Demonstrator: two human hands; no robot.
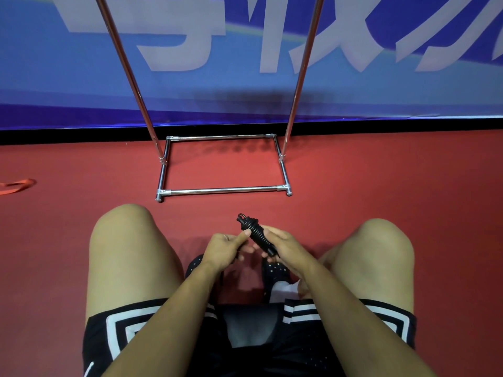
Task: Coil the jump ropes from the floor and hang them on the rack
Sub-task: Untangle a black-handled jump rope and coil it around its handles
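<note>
Between the raised knees, near the chrome rack [226,189], right hand [284,247] grips a wound black jump rope [255,234], left hand [227,248] pinches its coils.

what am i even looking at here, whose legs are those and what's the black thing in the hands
This is one picture from a camera worn on a person's head, looking down, so the knees and arms are the wearer's own as they crouch or sit low on a red floor. The right hand grips a black jump rope wound into a tight bundle, and the left hand pinches its side. Ahead stands a chrome rack, with only its base and two uprights in view, before a blue banner. A red strap lies far left.
</note>
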